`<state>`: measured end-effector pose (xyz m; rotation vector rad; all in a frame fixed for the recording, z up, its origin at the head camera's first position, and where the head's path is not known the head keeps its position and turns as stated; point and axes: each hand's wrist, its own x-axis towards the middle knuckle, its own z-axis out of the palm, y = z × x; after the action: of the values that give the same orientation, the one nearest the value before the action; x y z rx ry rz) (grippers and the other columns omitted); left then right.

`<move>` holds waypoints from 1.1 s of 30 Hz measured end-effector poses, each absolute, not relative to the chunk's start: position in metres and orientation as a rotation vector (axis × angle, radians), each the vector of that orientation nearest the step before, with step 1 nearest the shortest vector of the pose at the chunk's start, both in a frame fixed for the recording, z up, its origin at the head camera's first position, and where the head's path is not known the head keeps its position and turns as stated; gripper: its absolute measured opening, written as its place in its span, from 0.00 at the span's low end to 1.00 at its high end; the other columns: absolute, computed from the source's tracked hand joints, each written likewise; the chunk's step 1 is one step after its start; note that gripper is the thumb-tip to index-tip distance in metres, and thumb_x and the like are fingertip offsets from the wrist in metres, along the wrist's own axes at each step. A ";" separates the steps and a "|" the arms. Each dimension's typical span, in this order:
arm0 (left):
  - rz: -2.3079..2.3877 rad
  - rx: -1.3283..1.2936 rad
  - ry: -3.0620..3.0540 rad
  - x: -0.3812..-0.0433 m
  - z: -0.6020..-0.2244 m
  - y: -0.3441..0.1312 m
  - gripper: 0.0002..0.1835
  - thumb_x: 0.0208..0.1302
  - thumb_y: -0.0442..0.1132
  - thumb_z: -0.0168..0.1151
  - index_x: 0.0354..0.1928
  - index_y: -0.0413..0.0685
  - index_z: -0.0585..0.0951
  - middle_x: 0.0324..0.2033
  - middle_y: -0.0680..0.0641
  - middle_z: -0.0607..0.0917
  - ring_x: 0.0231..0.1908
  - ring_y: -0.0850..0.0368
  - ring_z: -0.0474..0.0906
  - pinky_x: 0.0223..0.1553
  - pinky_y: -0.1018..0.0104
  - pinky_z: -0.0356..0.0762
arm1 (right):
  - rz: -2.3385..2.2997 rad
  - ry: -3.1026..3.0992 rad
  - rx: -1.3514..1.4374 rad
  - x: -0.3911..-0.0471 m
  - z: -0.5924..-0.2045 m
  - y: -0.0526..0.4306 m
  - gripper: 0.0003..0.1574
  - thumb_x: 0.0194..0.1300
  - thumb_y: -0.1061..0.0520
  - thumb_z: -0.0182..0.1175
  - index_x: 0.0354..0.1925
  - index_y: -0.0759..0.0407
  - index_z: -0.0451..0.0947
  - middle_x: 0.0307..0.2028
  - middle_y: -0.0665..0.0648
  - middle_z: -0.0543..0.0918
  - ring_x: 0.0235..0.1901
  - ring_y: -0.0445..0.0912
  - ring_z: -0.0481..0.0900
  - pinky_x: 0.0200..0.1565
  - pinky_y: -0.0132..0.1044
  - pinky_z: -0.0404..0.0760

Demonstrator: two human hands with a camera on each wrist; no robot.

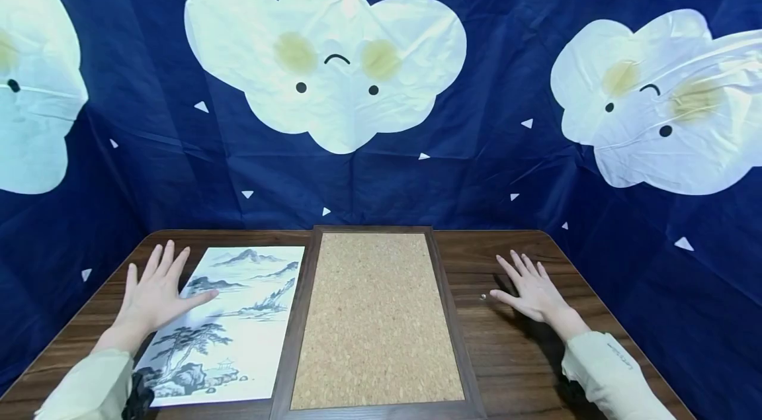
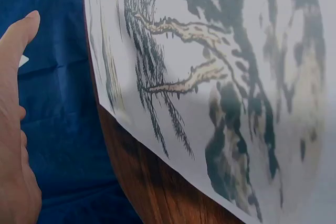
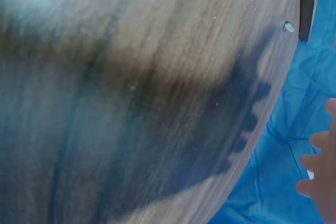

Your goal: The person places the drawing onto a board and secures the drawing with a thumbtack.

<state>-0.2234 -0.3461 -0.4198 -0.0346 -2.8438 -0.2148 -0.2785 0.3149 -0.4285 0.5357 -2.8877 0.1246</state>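
Ink-grey on white, the landscape print (image 1: 256, 354) lies on the L side of the table (image 1: 512, 367), mountains at the far end, pines, rocks & a sm. pavilion at the near end. Just to its R, running alongside, it's the cork board (image 1: 378, 321), tan & speckled, in a dark brown frame (image 1: 450, 314) whose top reaches the table's far edge. Print & frame lie v. close; touching or not, can't tell.

Now the hands! L hand (image 1: 156, 297) is over the print's L edge, fingers spread wide, thumb out across the paper, nothing gripped; contact w/ the sheet, can't tell. L wrist cam gives a close-up of tree trunks & rocks on the print, hand off to one side. Over on the R, apart from the board, R hand (image 1: 536, 293) is up above the wood, fingers fanned wide, holding nothing, w/ a dark shadow (image 3: 210, 124) on the tabletop. Just beside that thumb: a sm. shiny bit (image 1: 483, 297), too tiny to ID; R wrist cam has it near the table's edge.

Further out: pale sleeves (image 1: 619, 377) on both arms, a dark bunched band (image 1: 138, 395) at the L cuff. Round back & sides, navy cloth (image 1: 149, 10) w/ upside-down white clouds (image 1: 333, 10), white triangles & lettering, partly cut off up top.
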 end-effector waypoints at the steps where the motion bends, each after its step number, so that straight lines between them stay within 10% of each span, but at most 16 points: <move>1: -0.221 -0.035 -2.845 -0.223 -0.420 -0.347 0.61 0.46 0.72 0.54 0.68 0.34 0.45 0.66 0.30 0.36 0.65 0.36 0.26 0.56 0.33 0.21 | 0.132 -2.891 0.540 -0.278 -0.428 0.315 0.50 0.58 0.31 0.51 0.67 0.58 0.54 0.65 0.71 0.53 0.63 0.68 0.50 0.59 0.63 0.47; 16: -0.303 -0.006 -2.890 -0.212 -0.423 -0.361 0.60 0.47 0.70 0.57 0.64 0.24 0.50 0.64 0.25 0.43 0.64 0.32 0.27 0.55 0.31 0.29 | 0.256 -2.902 0.580 -0.275 -0.426 0.315 0.44 0.61 0.35 0.51 0.67 0.57 0.56 0.64 0.71 0.55 0.63 0.65 0.53 0.58 0.62 0.49; 33: -0.481 0.162 -2.941 -0.204 -0.422 -0.373 0.59 0.46 0.68 0.59 0.61 0.21 0.54 0.53 0.17 0.58 0.50 0.22 0.55 0.46 0.32 0.58 | 0.633 -2.836 0.578 -0.270 -0.435 0.298 0.42 0.59 0.36 0.55 0.64 0.55 0.61 0.60 0.63 0.67 0.59 0.61 0.62 0.52 0.60 0.63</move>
<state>-0.2036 -0.3732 -0.4224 0.1619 -2.9410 -0.4814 -0.2700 0.2983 -0.4347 0.5781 -2.8355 0.6329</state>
